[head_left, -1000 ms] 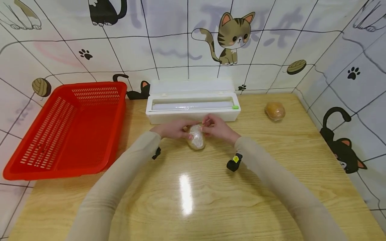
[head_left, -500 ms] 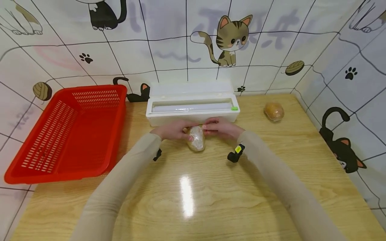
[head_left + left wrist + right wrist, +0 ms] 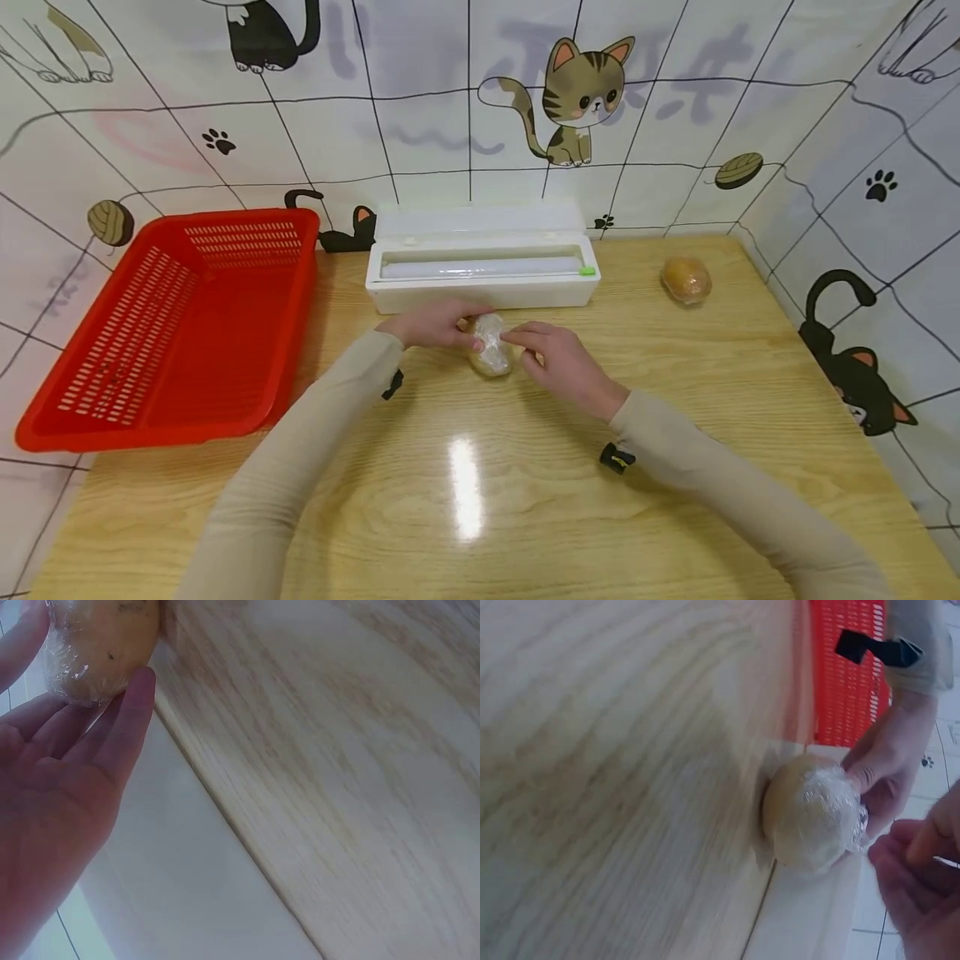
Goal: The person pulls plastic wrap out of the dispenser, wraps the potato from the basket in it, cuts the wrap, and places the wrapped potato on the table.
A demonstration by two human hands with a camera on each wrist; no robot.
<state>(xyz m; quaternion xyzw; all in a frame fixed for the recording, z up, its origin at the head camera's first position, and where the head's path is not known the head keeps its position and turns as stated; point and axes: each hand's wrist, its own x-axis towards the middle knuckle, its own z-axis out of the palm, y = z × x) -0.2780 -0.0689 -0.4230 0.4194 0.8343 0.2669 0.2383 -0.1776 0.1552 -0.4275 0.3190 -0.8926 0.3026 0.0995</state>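
Red basket [image 3: 172, 325], white film dispenser [image 3: 482, 271], unwrapped potato [image 3: 686, 278].

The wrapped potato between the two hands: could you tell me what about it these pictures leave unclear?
- Wrapped potato, head view: its left end is covered by the left hand, and it is small.
- Left wrist view: the top edge cuts it off.
- Right wrist view: blurred; the film's loose end cannot be traced.
- Right hand: whether its fingers pinch film or only touch is unclear.

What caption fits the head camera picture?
Two hands, left hand and right hand, wrap a potato in plastic beside a red basket.
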